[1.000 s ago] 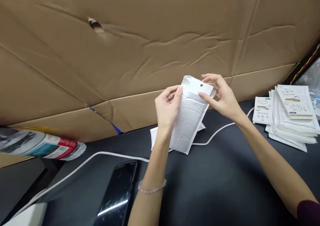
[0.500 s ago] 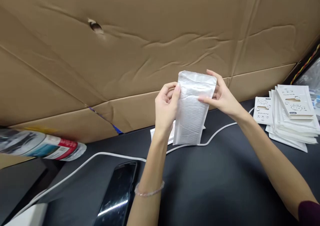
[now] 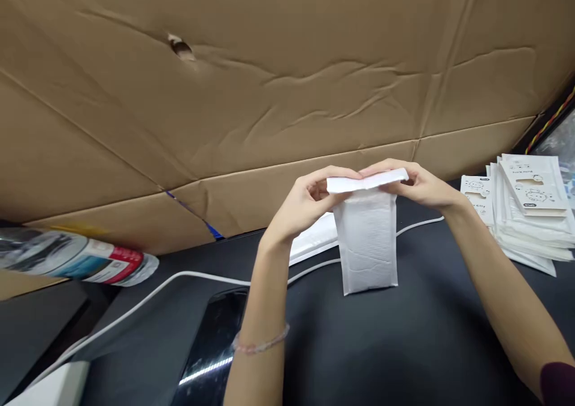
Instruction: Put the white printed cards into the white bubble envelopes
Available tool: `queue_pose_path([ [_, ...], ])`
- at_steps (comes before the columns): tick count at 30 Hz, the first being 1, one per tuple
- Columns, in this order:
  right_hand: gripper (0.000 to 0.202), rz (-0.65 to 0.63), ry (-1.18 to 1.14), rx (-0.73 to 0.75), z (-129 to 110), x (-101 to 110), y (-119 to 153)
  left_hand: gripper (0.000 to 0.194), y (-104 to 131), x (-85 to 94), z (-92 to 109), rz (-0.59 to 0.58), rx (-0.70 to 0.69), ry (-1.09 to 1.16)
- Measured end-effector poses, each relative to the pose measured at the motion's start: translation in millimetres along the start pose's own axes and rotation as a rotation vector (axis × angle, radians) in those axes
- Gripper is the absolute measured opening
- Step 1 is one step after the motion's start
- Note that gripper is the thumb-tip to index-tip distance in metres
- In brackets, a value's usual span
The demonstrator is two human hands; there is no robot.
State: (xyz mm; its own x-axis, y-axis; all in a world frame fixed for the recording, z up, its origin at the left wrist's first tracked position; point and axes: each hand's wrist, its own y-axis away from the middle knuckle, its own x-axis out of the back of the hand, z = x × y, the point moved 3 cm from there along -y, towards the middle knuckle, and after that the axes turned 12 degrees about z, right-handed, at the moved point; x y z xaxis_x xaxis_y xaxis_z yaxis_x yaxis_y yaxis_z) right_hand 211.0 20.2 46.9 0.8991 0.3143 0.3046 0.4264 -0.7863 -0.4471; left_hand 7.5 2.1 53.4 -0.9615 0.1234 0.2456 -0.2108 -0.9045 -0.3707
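A small white padded mailer (image 3: 369, 244) hangs upright between my hands above the black table, its top flap folded over toward me. My left hand (image 3: 309, 202) pinches the flap at its left side, thumb below and fingers behind. At the right side my right hand (image 3: 415, 184) grips the same flap, with its fingertips meeting the left ones at the middle of the fold. Whatever is inside the mailer is hidden. Behind it, another flat white packet (image 3: 314, 238) lies on the table, partly covered by my left hand and the mailer.
White mailers with printed cards (image 3: 532, 202) are stacked at the right. A white cable (image 3: 179, 277) crosses the table, near a black phone (image 3: 211, 340) by my left forearm. A plastic bottle (image 3: 103, 259) lies at left; a cardboard sheet (image 3: 287, 112) stands behind.
The mailer has come lower and slightly right. Its top, upright before, is now folded over toward me, and both hands have closed in on the fold.
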Motion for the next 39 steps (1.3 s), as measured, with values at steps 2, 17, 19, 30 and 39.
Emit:
queue_pose_path([
  [2, 0.025, -0.053, -0.017, 0.033, -0.5, 1.8, 1.0, 0.028, 1.1, 1.8, 1.6, -0.030, 0.021, -0.016],
  [17, 0.038, -0.100, 0.168, -0.185, -16.4, 6.1, 4.5, 0.028, 1.7, -8.4, 6.1, -0.059, 0.030, -0.155],
  [19, 0.037, -0.051, 0.220, -0.225, -15.9, 5.1, 4.6, 0.026, 2.0, -13.5, 7.5, -0.026, -0.044, -0.191],
  [30, 0.032, 0.048, 0.398, -0.360, 21.3, 22.9, 3.2, 0.046, 0.4, -23.9, -25.3, -0.087, 0.052, -0.396],
  [39, 0.029, 0.119, 0.805, -1.004, 97.7, 69.0, 30.5, 0.110, 6.5, -19.2, -102.0, -0.438, 0.329, -1.001],
])
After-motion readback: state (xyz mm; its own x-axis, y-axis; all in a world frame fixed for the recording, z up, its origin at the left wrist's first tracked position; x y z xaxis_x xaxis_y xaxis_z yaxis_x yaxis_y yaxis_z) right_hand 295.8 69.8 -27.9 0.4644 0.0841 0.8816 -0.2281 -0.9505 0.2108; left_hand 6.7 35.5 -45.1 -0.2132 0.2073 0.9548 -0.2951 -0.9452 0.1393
